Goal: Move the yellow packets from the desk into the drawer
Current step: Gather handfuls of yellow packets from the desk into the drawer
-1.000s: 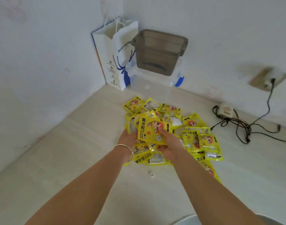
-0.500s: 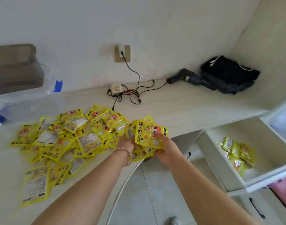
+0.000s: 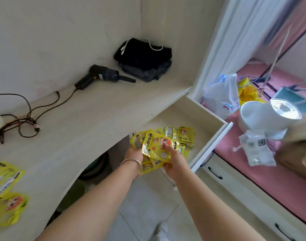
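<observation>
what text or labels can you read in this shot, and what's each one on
Nothing here can be quoted with confidence.
Top yellow packet held in both hands: large dark characters down its left side, too blurred to read.
Packets in the drawer: print too small.
Packets on the desk: blurred.
White plastic bag: red and blue marks, unreadable.
Clear pouch: printed labels with code squares, too small.

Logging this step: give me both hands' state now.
Left hand: closed on the packets.
Right hand: closed on the same packets.
</observation>
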Demonstrator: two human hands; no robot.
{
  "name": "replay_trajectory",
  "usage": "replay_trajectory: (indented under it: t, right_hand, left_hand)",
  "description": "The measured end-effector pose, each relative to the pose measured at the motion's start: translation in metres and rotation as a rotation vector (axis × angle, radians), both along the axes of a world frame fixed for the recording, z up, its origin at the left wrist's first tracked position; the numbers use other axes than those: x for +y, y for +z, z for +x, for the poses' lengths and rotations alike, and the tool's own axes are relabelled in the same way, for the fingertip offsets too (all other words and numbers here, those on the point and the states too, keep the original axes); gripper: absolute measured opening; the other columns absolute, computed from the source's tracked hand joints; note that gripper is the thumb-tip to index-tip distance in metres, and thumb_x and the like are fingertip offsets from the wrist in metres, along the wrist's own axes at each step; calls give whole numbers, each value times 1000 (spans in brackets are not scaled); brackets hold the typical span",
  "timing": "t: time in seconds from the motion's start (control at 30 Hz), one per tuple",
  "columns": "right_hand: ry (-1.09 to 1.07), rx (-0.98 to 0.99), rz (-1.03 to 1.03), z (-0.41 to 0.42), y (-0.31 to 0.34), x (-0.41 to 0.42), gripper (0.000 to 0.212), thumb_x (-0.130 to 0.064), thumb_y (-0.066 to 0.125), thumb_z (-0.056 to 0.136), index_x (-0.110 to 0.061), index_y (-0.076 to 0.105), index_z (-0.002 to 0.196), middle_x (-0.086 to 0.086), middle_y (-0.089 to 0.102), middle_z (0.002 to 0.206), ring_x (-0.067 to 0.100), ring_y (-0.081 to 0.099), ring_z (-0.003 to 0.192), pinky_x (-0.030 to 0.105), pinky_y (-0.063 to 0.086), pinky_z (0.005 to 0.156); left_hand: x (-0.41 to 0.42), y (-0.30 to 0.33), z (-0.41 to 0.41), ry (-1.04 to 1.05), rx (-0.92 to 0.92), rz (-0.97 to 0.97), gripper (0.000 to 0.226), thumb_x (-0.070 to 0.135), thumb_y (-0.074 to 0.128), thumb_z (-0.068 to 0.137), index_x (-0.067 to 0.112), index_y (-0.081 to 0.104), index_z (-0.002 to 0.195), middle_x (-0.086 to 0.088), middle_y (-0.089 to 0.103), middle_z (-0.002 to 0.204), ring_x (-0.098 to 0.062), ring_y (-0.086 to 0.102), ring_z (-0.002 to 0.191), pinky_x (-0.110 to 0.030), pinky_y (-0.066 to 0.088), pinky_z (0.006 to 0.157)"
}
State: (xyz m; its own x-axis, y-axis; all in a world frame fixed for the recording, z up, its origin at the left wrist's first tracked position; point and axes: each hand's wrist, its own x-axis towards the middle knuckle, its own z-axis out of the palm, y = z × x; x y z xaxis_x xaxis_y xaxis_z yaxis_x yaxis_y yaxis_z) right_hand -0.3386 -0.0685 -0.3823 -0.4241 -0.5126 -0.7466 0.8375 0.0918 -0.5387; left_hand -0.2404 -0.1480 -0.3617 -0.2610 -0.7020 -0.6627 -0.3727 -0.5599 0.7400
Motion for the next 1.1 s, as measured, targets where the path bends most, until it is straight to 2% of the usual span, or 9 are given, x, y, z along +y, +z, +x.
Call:
replay_trajectory:
  t: [0.13, 0.23, 0.43, 0.6, 0.77, 0.87, 0.93, 1.0, 1.1]
  right_hand:
    - [-61, -43, 69, -38, -20, 11, 37, -12, 60, 87, -5, 56, 123, 17, 66, 115, 26, 65, 83, 33, 53, 66]
    - [-118, -76, 104, -59, -37, 6, 41, -8, 58, 85, -5, 53, 126, 20, 64, 119, 29, 64, 84, 35, 53, 72]
    - [-173, -126, 189, -101, -73, -26, 15, -5, 59, 86, -9, 57, 101, 9, 66, 89, 24, 62, 78, 34, 50, 73]
    - [-197, -163, 271, -130, -115, -48, 18, -9, 60, 87, -10, 60, 105, 6, 66, 94, 22, 62, 87, 31, 48, 74]
    - [-273, -183, 347, -162, -150, -66, 29, -16, 66, 85, -13, 59, 112, 8, 66, 112, 25, 60, 100, 30, 47, 71]
    - [-330, -204, 358, -175, -168, -77, 41, -18, 69, 83, -11, 57, 121, 12, 66, 116, 28, 63, 97, 33, 50, 72]
    - [-381, -232, 385, -182, -178, -84, 48, -19, 71, 81, -9, 55, 125, 12, 67, 115, 28, 66, 94, 33, 54, 70]
    - [-422, -238, 402, -189, -182, -90, 50, -20, 70, 83, -10, 52, 129, 11, 67, 117, 23, 67, 84, 27, 53, 55]
    - [-456, -236, 406, -200, -189, -100, 50, -20, 67, 87, -10, 49, 133, 12, 64, 122, 17, 63, 76, 25, 48, 51]
  left_hand:
    - [-5, -50, -46, -19, -55, 71, 35, 33, 54, 78, 20, 62, 109, -12, 68, 108, -35, 66, 97, -56, 53, 88]
    - [-12, -52, -73, -57, -98, 91, 20, 16, 50, 86, 15, 61, 103, -15, 66, 104, -34, 66, 96, -52, 54, 87]
    - [-50, -92, -128, -113, -114, 175, 32, -1, 42, 88, 16, 61, 109, -16, 68, 104, -32, 68, 85, -40, 58, 63]
    - [-81, -131, -166, -179, -148, 262, 31, -1, 48, 87, 15, 60, 111, -17, 67, 99, -25, 66, 68, -32, 55, 46]
    - [-108, -172, -200, -216, -203, 229, 29, 8, 63, 78, 13, 60, 107, -11, 67, 99, -27, 64, 84, -41, 55, 81]
    - [-119, -192, -212, -145, -185, 279, 18, 13, 68, 81, 21, 58, 94, -10, 66, 104, -31, 64, 97, -53, 53, 89]
    - [-125, -205, -217, -101, -182, 304, 30, 19, 71, 80, 19, 57, 108, -13, 65, 113, -34, 65, 101, -57, 53, 86]
    - [-132, -215, -220, -35, -180, 309, 47, 21, 72, 79, 17, 51, 121, -13, 63, 118, -34, 64, 102, -58, 53, 86]
    - [-143, -220, -224, 23, -249, 283, 71, 29, 73, 73, 19, 41, 136, -7, 52, 135, -32, 58, 115, -51, 47, 98]
